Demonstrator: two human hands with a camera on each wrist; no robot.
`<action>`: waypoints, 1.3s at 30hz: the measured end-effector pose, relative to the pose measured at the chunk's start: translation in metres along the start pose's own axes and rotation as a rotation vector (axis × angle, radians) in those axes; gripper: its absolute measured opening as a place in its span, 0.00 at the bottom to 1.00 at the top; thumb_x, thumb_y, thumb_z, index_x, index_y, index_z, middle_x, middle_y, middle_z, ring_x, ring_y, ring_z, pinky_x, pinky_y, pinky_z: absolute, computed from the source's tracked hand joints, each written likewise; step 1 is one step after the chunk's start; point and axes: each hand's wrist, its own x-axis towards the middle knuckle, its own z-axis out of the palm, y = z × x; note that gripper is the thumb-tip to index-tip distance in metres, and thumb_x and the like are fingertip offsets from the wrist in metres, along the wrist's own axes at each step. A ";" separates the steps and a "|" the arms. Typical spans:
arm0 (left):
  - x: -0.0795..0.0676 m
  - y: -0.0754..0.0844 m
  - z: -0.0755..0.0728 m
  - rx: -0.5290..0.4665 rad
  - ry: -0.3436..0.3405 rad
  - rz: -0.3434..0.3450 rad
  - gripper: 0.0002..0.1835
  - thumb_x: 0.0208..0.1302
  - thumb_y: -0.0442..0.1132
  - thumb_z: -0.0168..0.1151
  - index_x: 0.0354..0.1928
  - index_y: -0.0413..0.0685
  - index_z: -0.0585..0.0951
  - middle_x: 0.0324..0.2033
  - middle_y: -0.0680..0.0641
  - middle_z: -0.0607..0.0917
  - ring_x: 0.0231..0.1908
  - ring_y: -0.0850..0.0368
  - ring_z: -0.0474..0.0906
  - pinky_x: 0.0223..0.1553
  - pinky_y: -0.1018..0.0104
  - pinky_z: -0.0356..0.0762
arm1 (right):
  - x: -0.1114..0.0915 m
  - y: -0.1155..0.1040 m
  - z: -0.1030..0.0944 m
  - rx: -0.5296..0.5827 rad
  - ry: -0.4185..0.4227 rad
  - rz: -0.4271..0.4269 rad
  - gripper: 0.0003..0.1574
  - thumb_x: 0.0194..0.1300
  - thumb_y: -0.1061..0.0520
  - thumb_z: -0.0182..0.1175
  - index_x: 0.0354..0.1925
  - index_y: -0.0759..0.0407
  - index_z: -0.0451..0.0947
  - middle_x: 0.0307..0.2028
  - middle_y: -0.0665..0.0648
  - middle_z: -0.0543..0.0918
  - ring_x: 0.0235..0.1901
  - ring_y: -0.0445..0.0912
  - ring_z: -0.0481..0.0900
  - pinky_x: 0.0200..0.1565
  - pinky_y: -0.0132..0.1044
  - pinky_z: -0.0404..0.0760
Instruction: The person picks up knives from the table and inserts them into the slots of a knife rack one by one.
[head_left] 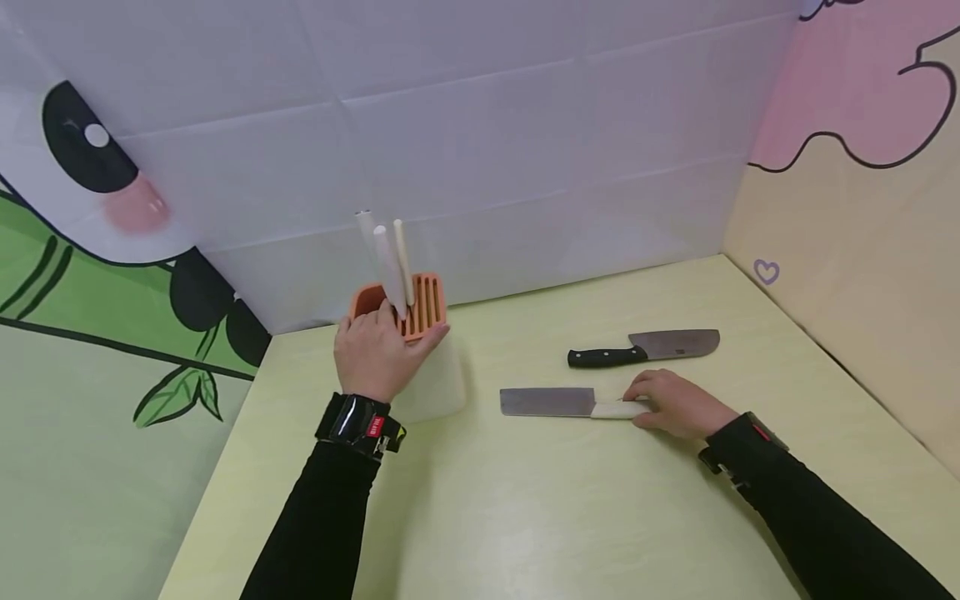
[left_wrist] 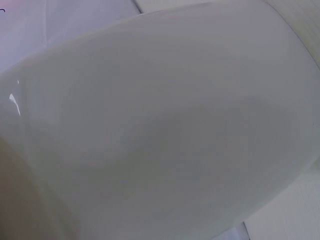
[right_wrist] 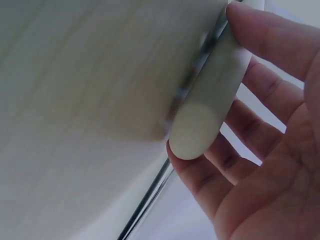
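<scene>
My left hand (head_left: 378, 354) grips the top of a white knife block (head_left: 431, 392), its fingers over the near left rim and its thumb along the right side. The block has an orange slotted top (head_left: 427, 308). Three pale handles (head_left: 388, 265) rise from it. Glossy white block wall (left_wrist: 175, 120) fills most of the left wrist view. To the right, my right hand (head_left: 675, 404) pinches the pale handle (right_wrist: 200, 122) of a kitchen knife (head_left: 547, 402) with a broad rectangular blade. This knife lies on the table, blade pointing left.
Behind the held knife lies a black-handled knife (head_left: 675, 343), its blade pointing right. The pale yellow table (head_left: 480, 517) meets a light back wall (head_left: 480, 183) just beyond the block. A beige side wall (head_left: 862, 292) borders the table on the right.
</scene>
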 end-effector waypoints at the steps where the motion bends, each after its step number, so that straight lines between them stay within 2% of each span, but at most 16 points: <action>1: 0.000 0.000 -0.001 0.000 0.001 -0.001 0.44 0.51 0.82 0.47 0.34 0.43 0.75 0.21 0.45 0.77 0.30 0.45 0.76 0.46 0.47 0.69 | 0.001 -0.002 0.000 0.007 -0.002 0.000 0.17 0.55 0.58 0.72 0.44 0.59 0.84 0.44 0.54 0.82 0.46 0.52 0.76 0.49 0.48 0.75; 6: -0.002 0.000 -0.005 -0.001 0.002 0.003 0.44 0.51 0.81 0.49 0.34 0.42 0.75 0.22 0.44 0.77 0.30 0.45 0.77 0.45 0.47 0.69 | 0.003 -0.009 -0.001 0.077 -0.015 0.017 0.17 0.57 0.57 0.71 0.46 0.58 0.84 0.43 0.50 0.82 0.44 0.47 0.77 0.48 0.46 0.76; 12: -0.004 0.000 -0.009 -0.006 0.000 0.008 0.43 0.52 0.81 0.49 0.34 0.42 0.75 0.22 0.43 0.78 0.31 0.44 0.77 0.47 0.46 0.69 | 0.004 -0.016 -0.005 0.152 -0.046 0.048 0.21 0.58 0.52 0.71 0.50 0.52 0.83 0.43 0.46 0.83 0.41 0.41 0.78 0.44 0.39 0.76; 16: -0.005 0.000 -0.009 -0.009 0.000 0.013 0.43 0.52 0.81 0.49 0.34 0.42 0.75 0.23 0.44 0.78 0.31 0.45 0.77 0.47 0.46 0.69 | 0.002 -0.020 -0.009 0.204 -0.045 0.051 0.24 0.58 0.50 0.72 0.52 0.53 0.81 0.40 0.46 0.83 0.40 0.42 0.79 0.42 0.38 0.76; 20: -0.006 -0.002 -0.009 -0.005 -0.001 0.014 0.43 0.52 0.81 0.48 0.33 0.43 0.75 0.22 0.44 0.77 0.30 0.45 0.76 0.46 0.47 0.69 | 0.000 -0.021 -0.013 0.303 -0.010 0.065 0.29 0.58 0.45 0.71 0.55 0.55 0.80 0.42 0.47 0.83 0.45 0.46 0.79 0.46 0.42 0.77; 23: -0.007 -0.003 -0.010 -0.008 0.002 0.015 0.43 0.52 0.81 0.48 0.33 0.43 0.75 0.22 0.44 0.77 0.30 0.45 0.76 0.45 0.47 0.69 | -0.001 -0.022 -0.017 0.446 0.055 0.121 0.32 0.58 0.43 0.70 0.56 0.56 0.78 0.43 0.50 0.83 0.45 0.49 0.78 0.45 0.43 0.76; 28: -0.009 -0.004 -0.012 -0.007 0.000 0.015 0.42 0.52 0.81 0.49 0.32 0.44 0.74 0.22 0.45 0.76 0.29 0.46 0.76 0.43 0.48 0.68 | -0.002 -0.021 -0.018 0.798 0.187 0.248 0.34 0.61 0.51 0.69 0.61 0.65 0.72 0.41 0.62 0.79 0.36 0.52 0.75 0.38 0.38 0.77; 31: -0.010 -0.004 -0.014 -0.010 -0.003 0.016 0.42 0.52 0.81 0.49 0.32 0.44 0.74 0.22 0.45 0.76 0.29 0.46 0.76 0.42 0.49 0.68 | -0.003 -0.021 -0.015 1.065 0.232 0.283 0.31 0.66 0.57 0.65 0.62 0.67 0.69 0.45 0.63 0.74 0.40 0.48 0.75 0.47 0.36 0.79; 35: -0.010 -0.005 -0.014 -0.012 0.005 0.021 0.42 0.52 0.81 0.49 0.32 0.44 0.74 0.21 0.45 0.76 0.29 0.46 0.76 0.41 0.49 0.68 | -0.003 -0.024 -0.010 1.381 0.253 0.269 0.20 0.69 0.63 0.59 0.59 0.64 0.74 0.56 0.57 0.71 0.51 0.42 0.74 0.57 0.35 0.73; 37: -0.009 -0.006 -0.013 -0.009 0.011 0.025 0.42 0.51 0.81 0.49 0.32 0.44 0.74 0.21 0.46 0.76 0.29 0.46 0.76 0.41 0.49 0.69 | -0.003 -0.025 -0.009 1.459 0.272 0.256 0.18 0.70 0.65 0.58 0.57 0.62 0.77 0.58 0.55 0.71 0.53 0.40 0.74 0.57 0.32 0.73; 39: -0.009 -0.007 -0.013 -0.010 0.015 0.029 0.43 0.51 0.82 0.48 0.33 0.44 0.75 0.21 0.46 0.76 0.29 0.46 0.76 0.42 0.48 0.69 | -0.003 -0.029 -0.009 1.487 0.312 0.232 0.17 0.70 0.65 0.57 0.56 0.60 0.78 0.58 0.53 0.72 0.51 0.40 0.75 0.54 0.30 0.74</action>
